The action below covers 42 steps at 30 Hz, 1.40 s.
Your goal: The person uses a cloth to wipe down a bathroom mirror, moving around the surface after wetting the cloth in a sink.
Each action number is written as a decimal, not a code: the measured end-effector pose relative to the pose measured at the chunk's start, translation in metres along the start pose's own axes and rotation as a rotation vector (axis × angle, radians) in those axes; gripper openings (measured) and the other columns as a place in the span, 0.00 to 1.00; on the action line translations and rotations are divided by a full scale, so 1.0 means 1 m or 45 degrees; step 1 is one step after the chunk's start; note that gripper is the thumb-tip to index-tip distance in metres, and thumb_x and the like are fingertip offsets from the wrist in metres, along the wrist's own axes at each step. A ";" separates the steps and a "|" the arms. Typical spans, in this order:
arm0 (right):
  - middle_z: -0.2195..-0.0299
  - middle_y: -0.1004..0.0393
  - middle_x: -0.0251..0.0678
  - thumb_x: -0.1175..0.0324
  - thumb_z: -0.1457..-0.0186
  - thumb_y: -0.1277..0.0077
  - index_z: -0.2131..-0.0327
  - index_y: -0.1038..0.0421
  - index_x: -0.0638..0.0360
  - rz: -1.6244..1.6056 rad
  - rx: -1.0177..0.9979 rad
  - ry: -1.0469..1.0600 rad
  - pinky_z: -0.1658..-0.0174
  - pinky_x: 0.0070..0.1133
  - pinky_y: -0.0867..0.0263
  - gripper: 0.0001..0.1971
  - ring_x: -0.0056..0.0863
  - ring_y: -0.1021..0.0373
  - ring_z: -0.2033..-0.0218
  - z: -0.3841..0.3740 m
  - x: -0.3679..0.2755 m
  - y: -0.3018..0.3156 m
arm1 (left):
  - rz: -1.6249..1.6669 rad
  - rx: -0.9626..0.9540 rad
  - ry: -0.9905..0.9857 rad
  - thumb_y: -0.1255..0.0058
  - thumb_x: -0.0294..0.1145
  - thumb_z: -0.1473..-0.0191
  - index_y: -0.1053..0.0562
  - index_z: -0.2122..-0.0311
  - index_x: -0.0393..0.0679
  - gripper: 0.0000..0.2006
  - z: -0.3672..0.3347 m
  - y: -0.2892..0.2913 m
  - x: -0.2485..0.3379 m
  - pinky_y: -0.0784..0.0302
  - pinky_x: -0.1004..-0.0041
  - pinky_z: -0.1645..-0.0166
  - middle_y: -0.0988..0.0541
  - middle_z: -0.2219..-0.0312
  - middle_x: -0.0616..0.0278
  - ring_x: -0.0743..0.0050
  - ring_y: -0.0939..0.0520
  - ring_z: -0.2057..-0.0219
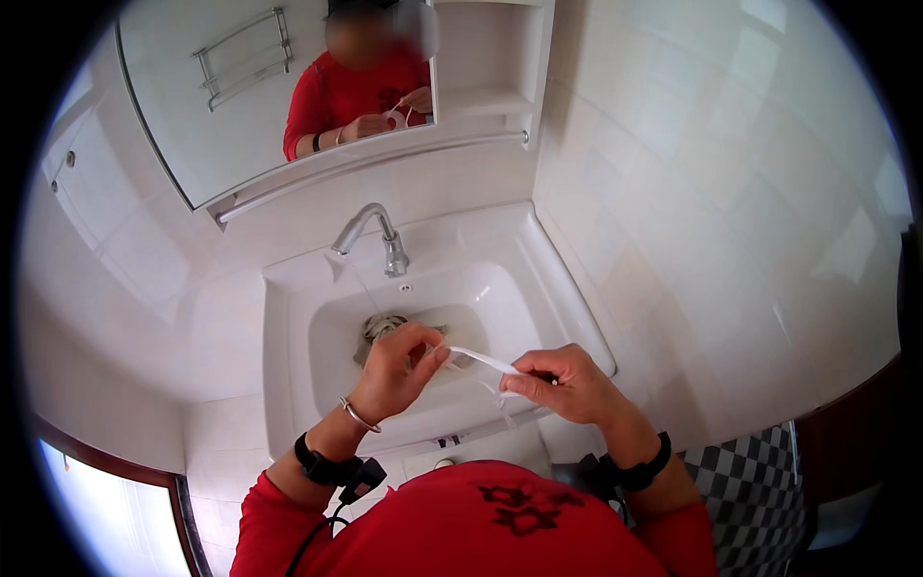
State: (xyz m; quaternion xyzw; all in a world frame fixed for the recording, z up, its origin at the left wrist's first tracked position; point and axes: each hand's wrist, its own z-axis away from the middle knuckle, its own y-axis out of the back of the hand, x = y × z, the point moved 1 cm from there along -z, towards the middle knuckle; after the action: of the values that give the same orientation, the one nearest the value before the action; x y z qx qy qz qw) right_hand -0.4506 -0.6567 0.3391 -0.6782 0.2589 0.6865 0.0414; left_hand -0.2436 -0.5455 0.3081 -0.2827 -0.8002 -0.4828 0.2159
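Note:
Above the front of the white washbasin [286, 356], a thin white strip [484, 360] is stretched between my hands. My left hand [392, 370] pinches one end between thumb and fingertips. At the other end, the fingers of my right hand [569, 387] are closed around it. A pale, see-through part hangs below the strip beside my right hand; its kind is unclear. Behind my left hand, a crumpled grey-green cloth [383, 325] lies in the basin and is partly hidden by that hand.
A chrome tap [392, 248] curves over the back left of the basin. Above it hang a metal rail [375, 165] and a mirror [240, 125] that reflects me holding the strip. White shelves [487, 101] adjoin the mirror. A tiled wall [711, 240] rises at the right.

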 end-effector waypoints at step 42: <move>0.90 0.40 0.25 0.72 0.54 0.54 0.71 0.26 0.66 0.024 1.214 -0.569 0.85 0.14 0.53 0.09 0.11 0.47 0.89 0.216 0.027 0.023 | -0.485 0.830 -0.442 0.53 0.25 0.53 0.32 0.69 0.42 0.04 -0.324 0.005 -0.040 0.27 0.65 0.70 0.27 0.70 0.57 0.60 0.24 0.70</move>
State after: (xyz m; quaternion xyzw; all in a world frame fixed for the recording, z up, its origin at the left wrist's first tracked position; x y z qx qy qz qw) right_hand -0.6584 -0.5960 0.3088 -0.4187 0.5335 0.6208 0.3933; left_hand -0.1870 -0.8429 0.4294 -0.1234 -0.9737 -0.1807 0.0627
